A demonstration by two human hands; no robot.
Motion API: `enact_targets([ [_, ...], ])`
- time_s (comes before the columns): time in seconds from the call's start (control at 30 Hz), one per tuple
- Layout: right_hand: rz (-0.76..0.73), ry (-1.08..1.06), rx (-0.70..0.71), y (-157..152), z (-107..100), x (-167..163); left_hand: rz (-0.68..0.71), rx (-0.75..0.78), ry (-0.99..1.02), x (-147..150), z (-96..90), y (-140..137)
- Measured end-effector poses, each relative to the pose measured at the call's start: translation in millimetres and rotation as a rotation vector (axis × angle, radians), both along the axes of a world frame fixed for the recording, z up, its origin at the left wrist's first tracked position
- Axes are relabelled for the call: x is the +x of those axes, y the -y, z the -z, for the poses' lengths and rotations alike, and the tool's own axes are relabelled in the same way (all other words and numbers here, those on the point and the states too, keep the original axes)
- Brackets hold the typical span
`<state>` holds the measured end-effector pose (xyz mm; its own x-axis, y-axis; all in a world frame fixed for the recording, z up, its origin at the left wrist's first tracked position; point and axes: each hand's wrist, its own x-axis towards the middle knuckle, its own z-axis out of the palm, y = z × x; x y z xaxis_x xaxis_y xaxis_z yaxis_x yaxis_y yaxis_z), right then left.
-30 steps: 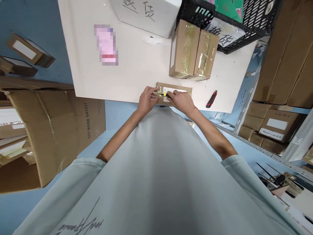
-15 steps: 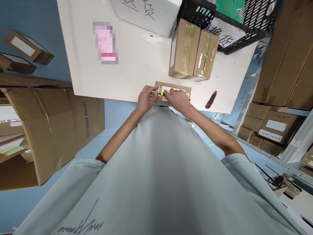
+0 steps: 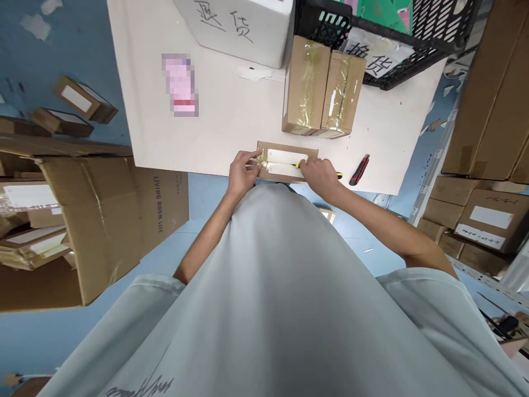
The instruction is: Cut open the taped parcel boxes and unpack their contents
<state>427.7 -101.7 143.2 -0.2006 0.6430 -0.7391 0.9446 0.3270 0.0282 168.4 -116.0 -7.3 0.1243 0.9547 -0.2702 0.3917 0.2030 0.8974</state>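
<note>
A small flat cardboard box (image 3: 275, 175) lies at the table's front edge, with clear tape at its left end and a white strip along its top, crossed lengthwise by a thin line. My left hand (image 3: 243, 172) grips the box's left end, thumb and fingers at its edge. Closed around a yellow and black utility knife (image 3: 339, 175), my right hand (image 3: 322, 175) is over the box's right half. The knife's yellow front points left onto the white strip; its blade is too small to make out.
A red and black utility knife (image 3: 359, 170) lies right of my right hand. Two taped cartons (image 3: 303, 91) stand behind the box, near a white bin (image 3: 248, 33) and a black crate (image 3: 386, 82). A large open carton (image 3: 111, 215) stands left of the table.
My right hand and the knife have moved right along the box, away from my left hand. More of the white strip shows. My left hand still holds the left end.
</note>
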Motion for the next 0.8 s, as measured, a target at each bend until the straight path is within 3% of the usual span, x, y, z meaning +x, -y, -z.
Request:
enact_targets([
  [0.13,0.031,0.070,-0.006,17,-10,50,-0.020,0.009,-0.017,3,-1.2,3],
  [0.27,0.032,0.068,0.029,30,-2,80,-0.040,0.026,-0.026,7,-0.9,4],
  [0.57,0.115,-0.128,0.071,44,67,125,-0.089,0.024,-0.069,10,-1.3,7],
  [0.8,0.417,-0.566,0.188,77,112,108,-0.125,0.046,-0.142,-3,1.4,6],
])
